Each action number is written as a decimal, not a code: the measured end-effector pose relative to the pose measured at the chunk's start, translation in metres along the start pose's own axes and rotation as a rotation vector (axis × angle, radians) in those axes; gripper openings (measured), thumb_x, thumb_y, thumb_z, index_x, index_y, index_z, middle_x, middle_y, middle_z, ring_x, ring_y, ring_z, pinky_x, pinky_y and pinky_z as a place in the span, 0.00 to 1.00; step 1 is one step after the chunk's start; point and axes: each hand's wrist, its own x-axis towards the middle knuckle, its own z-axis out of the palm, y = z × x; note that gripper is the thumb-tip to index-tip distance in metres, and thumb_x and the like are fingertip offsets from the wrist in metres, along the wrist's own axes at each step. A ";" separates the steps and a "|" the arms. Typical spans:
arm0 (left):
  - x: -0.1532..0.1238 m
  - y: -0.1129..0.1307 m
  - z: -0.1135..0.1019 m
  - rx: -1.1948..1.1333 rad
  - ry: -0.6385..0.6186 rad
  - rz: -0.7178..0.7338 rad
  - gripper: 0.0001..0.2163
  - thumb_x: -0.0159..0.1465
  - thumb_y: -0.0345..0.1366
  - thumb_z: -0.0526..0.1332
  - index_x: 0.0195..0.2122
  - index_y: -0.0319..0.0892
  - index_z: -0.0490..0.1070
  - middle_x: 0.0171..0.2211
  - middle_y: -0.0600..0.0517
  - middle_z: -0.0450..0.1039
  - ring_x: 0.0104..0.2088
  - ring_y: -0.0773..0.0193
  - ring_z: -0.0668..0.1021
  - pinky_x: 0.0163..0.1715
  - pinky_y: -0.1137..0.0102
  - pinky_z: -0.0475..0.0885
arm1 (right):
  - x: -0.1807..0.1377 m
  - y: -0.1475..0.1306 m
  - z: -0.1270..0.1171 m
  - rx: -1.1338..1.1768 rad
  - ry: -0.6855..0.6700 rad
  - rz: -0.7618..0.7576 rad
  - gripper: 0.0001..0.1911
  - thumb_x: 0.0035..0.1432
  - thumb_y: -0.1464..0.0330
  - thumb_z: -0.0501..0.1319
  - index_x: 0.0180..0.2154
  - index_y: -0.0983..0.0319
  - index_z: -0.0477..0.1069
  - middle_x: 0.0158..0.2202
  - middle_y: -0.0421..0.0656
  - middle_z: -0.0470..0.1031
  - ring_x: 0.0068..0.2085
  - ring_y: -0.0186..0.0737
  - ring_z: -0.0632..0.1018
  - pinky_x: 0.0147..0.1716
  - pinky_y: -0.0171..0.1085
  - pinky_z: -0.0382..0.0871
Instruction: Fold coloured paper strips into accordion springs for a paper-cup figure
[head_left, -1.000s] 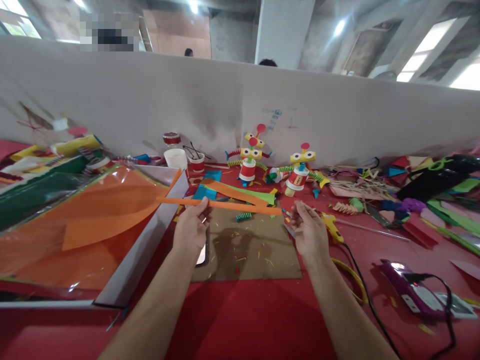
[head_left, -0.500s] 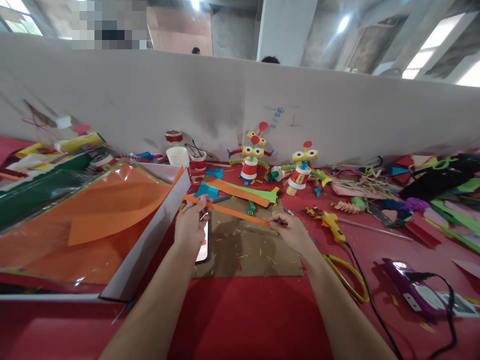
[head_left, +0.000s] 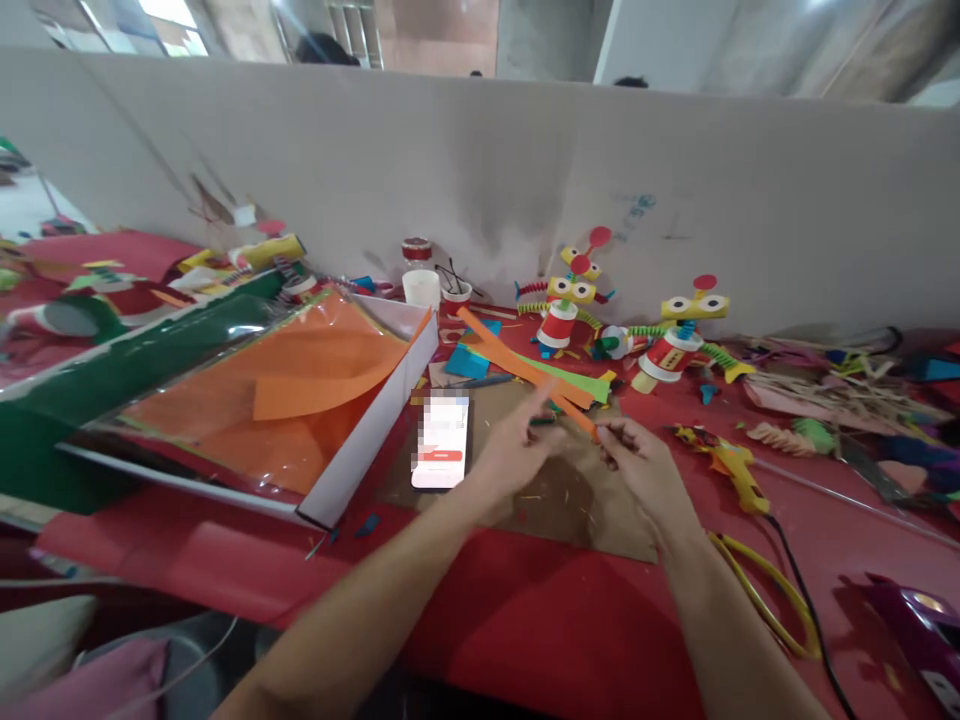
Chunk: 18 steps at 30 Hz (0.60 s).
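My right hand [head_left: 634, 460] pinches one end of a narrow orange paper strip [head_left: 576, 412] between thumb and fingers. My left hand [head_left: 521, 445] is beside the strip's other part, blurred, its index finger stretched out and the fingers apart; whether it touches the strip is unclear. Under both hands lies a brown cardboard sheet [head_left: 615, 520] with small yellow scraps. Behind the strip lie a wider orange paper strip [head_left: 499, 350], a light green strip [head_left: 592, 384] and blue paper [head_left: 461, 360]. To the left of my left hand is a lit phone [head_left: 442, 440].
A white box [head_left: 367, 450] with orange sheets in clear plastic stands left. Paper-cup robot figures [head_left: 559, 325] and another figure [head_left: 675, 350] stand at the back. On the right are a yellow glue gun [head_left: 739, 475], its black cord, a yellow loop [head_left: 780, 600] and a purple device [head_left: 919, 630].
My left hand has left the strip's left end and moved right, close to my right hand. The strip now slants more steeply. The view has swung left, uncovering the phone.
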 end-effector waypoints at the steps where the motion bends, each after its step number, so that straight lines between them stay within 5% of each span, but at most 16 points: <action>1: -0.003 -0.002 0.005 0.038 -0.073 -0.011 0.26 0.57 0.36 0.60 0.58 0.48 0.61 0.34 0.52 0.74 0.28 0.66 0.73 0.32 0.69 0.69 | -0.001 0.001 0.003 -0.009 -0.042 0.000 0.18 0.48 0.55 0.61 0.34 0.62 0.72 0.26 0.41 0.72 0.25 0.34 0.69 0.24 0.33 0.61; 5: -0.006 -0.006 0.008 0.110 -0.084 -0.048 0.26 0.59 0.39 0.57 0.60 0.44 0.59 0.35 0.49 0.77 0.32 0.62 0.76 0.34 0.67 0.71 | -0.003 0.005 0.005 -0.153 -0.153 -0.034 0.16 0.51 0.56 0.59 0.35 0.62 0.73 0.30 0.44 0.76 0.29 0.38 0.73 0.29 0.36 0.65; 11: 0.000 -0.007 -0.002 0.298 0.034 -0.069 0.20 0.59 0.35 0.57 0.53 0.43 0.69 0.33 0.49 0.78 0.32 0.61 0.77 0.36 0.67 0.71 | 0.007 0.017 -0.006 -0.687 0.022 -0.281 0.16 0.57 0.64 0.51 0.37 0.62 0.75 0.39 0.49 0.78 0.39 0.46 0.75 0.41 0.45 0.67; 14: 0.003 -0.011 -0.005 0.317 0.121 -0.077 0.14 0.59 0.34 0.56 0.44 0.41 0.75 0.31 0.49 0.77 0.30 0.62 0.75 0.34 0.68 0.70 | 0.015 0.022 -0.005 -0.923 0.014 -0.497 0.17 0.57 0.70 0.50 0.41 0.61 0.76 0.49 0.50 0.73 0.50 0.50 0.71 0.49 0.51 0.62; 18: 0.007 -0.016 -0.008 0.233 0.145 -0.061 0.11 0.58 0.33 0.56 0.39 0.42 0.75 0.29 0.49 0.74 0.29 0.63 0.74 0.31 0.69 0.67 | 0.029 0.026 0.004 -1.096 -0.012 -0.487 0.17 0.56 0.70 0.53 0.43 0.53 0.76 0.57 0.46 0.65 0.54 0.58 0.65 0.46 0.57 0.61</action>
